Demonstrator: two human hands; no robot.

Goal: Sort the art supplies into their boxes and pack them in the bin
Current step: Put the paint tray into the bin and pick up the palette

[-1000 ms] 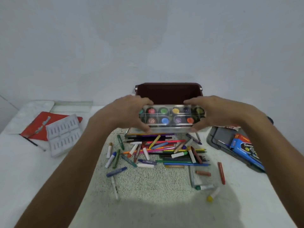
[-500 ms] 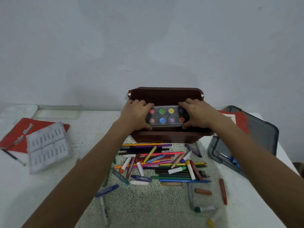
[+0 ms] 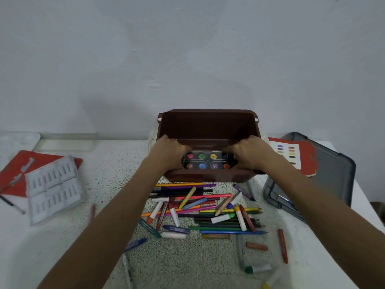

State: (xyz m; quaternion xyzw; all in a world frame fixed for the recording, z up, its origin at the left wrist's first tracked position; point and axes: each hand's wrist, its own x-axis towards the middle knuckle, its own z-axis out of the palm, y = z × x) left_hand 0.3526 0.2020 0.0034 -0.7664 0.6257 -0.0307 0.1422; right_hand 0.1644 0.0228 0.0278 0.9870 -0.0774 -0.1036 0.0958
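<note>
A clear-lidded watercolour paint box (image 3: 207, 161) with round coloured pans sits low inside the brown bin (image 3: 208, 122) at the back of the table. My left hand (image 3: 168, 152) grips its left end and my right hand (image 3: 249, 152) grips its right end, both reaching over the bin's front wall. In front of the bin lies a loose pile of coloured pencils, crayons and markers (image 3: 206, 207) on a speckled mat.
A white plastic insert tray (image 3: 53, 187) lies on a red folder (image 3: 12, 174) at the left. A grey case lid (image 3: 325, 176) and a red colour-chart card (image 3: 291, 155) lie at the right. Stray crayons (image 3: 283, 246) sit near the front right.
Both hands carried the paint box forward from above the pencil pile and lowered it down into the brown bin.
</note>
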